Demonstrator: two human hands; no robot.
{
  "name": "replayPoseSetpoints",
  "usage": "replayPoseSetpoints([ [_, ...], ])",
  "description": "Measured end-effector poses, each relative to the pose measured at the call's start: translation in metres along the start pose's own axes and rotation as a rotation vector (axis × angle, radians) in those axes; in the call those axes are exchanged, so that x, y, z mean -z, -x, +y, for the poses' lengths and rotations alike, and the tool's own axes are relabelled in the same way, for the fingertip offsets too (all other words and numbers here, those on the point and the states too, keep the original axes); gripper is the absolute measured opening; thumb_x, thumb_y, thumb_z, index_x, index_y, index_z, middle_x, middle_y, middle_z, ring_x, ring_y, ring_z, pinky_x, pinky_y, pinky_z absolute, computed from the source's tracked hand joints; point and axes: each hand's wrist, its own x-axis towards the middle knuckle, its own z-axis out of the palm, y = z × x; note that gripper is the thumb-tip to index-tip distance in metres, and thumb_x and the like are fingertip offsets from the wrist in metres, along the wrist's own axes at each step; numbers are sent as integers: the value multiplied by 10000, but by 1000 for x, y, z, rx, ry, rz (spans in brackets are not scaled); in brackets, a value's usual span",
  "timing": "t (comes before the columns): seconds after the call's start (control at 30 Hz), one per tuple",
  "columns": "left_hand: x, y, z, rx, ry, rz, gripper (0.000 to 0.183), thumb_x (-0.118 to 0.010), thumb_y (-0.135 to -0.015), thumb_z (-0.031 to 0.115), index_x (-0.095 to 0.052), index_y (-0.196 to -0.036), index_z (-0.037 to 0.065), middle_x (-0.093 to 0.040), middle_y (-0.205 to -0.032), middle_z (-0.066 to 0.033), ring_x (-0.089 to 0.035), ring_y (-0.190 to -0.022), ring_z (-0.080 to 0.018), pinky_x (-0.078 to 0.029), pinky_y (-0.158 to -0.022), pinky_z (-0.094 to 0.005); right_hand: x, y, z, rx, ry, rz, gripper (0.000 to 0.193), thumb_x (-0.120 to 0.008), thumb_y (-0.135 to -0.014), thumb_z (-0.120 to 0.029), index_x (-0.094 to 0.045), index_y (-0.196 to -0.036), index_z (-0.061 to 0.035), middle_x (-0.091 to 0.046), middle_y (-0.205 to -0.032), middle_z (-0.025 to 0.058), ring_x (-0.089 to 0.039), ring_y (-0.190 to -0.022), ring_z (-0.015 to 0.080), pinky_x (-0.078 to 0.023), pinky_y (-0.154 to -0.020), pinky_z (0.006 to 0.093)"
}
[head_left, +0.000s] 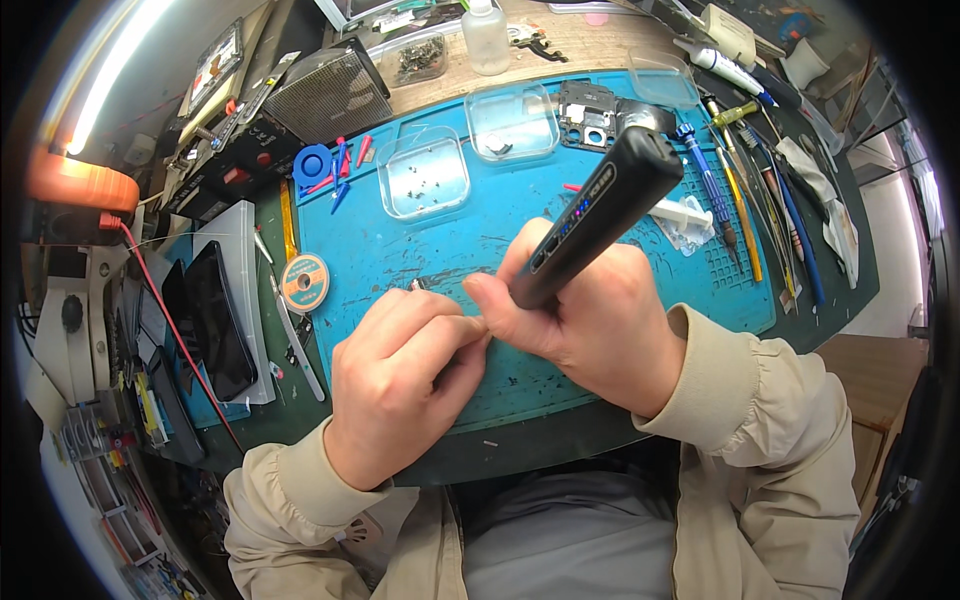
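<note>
- Over the blue mat [440,240], our R hand [605,320] is clamped round the black pen-type tool [597,218], tip hidden.
- L hand [405,372] curled, fingers together; can't tell what's pinched.
- If tool slips w/ both hands this close, we might nick the L one.

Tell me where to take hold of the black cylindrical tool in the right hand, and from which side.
Probably the upper barrel of the black tool, from above or the far side: it sticks up clear of the right hand, which closes around the lower part.
</note>
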Motion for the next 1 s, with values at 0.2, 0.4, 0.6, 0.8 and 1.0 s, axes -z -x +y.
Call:
replayPoseSetpoints([
  [0.2, 2, -1, 2, 64, 30, -23, 209, -817, -732, -37, -729, -901, 48, -668, -846, -56, -630, -731, -256, -512, -622, -367, 0, 0, 0, -6, -5, 4, 254, -838, -939, -143, -636, -816, -50, -598, -615, 47, -564, -517, 186, -444, -505, 329],
  [0.4, 2, -2, 2, 87, 50, -34, 198, -815, -737, -42, -728, -895, 40, -668, -840, -62, -634, -732, -259, -510, -638, -365, 3, 2, 0, -29, 21, -65, 251, -798, -954, -209, -600, -931, -57, -640, -741, 90, -649, -628, 304, -503, -557, 404],
  [0.6, 2, -3, 2, 103, 67, -34, 185, -818, -747, -42, -726, -888, 34, -673, -838, -69, -635, -733, -260, -506, -645, -364, 1, 1, 0, -20, -41, 2, 228, -835, -941, -127, -647, -843, -42, -601, -626, 45, -554, -524, 164, -449, -512, 317],
  [0.8, 2, -3, 1, 133, 92, -39, 168, -816, -755, -41, -727, -877, 32, -677, -832, -69, -634, -730, -252, -500, -644, -357, 3, 3, 1, -50, -33, -41, 234, -812, -950, -172, -619, -881, -58, -622, -709, 69, -614, -607, 246, -484, -553, 371],
  [1.0, 5, -4, 3, 194, 116, -75, 155, -808, -757, -42, -728, -871, 27, -672, -826, -72, -630, -728, -253, -499, -645, -357, 4, 2, -1, -57, -18, -64, 242, -800, -952, -201, -606, -899, -66, -631, -747, 85, -648, -649, 300, -505, -579, 404],
])
